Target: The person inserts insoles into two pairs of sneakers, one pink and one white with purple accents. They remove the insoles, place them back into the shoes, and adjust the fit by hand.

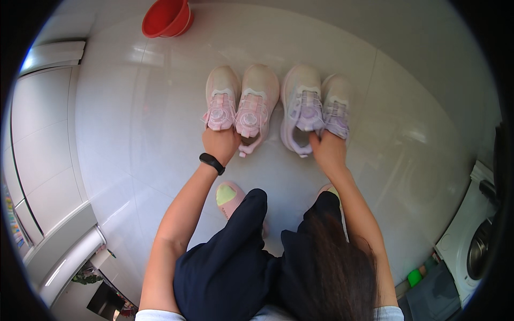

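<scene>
Two pairs of sneakers with dial lacing stand side by side on the tiled floor, toes pointing away from me. My left hand (220,143) is at the heel of the outer pink sneaker (221,98), its fingers hidden by the shoe. Beside it stands the other pink sneaker (257,100), touching its partner. My right hand (329,150) is at the heel of the outer lilac sneaker (336,105), with the thumb near the opening of the inner lilac sneaker (303,100). A black band is on my left wrist.
A red bucket (166,19) is at the upper left. My feet in pink slip-ons (229,198) are below the shoes. White cabinets (44,128) line the left side. At the lower right are a front-loading washing machine (461,240) and a grey bin (433,289).
</scene>
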`<state>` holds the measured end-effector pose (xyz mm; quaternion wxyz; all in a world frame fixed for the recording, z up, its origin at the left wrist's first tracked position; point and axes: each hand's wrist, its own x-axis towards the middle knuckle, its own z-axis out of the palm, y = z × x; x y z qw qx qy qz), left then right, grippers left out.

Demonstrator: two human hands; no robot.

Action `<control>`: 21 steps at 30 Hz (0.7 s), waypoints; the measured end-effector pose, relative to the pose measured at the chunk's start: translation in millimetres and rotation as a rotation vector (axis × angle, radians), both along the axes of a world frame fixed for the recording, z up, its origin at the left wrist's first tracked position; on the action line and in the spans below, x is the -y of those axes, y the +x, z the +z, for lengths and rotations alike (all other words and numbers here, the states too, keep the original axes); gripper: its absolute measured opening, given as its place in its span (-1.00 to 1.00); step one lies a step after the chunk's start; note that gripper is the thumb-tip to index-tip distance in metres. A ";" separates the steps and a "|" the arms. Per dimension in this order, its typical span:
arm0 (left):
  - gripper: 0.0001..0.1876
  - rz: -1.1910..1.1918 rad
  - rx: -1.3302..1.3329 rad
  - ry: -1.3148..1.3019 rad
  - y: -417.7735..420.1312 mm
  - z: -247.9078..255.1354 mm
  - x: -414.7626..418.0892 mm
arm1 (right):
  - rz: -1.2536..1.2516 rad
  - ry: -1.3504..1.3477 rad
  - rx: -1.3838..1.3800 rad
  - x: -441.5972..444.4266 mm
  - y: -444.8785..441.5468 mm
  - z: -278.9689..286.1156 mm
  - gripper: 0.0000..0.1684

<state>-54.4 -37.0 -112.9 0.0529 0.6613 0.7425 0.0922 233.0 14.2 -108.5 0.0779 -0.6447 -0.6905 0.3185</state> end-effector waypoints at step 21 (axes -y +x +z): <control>-0.86 -0.002 0.125 -0.113 0.1 9.8 18.3 | 0.038 0.072 0.041 31.4 16.3 -4.2 -0.50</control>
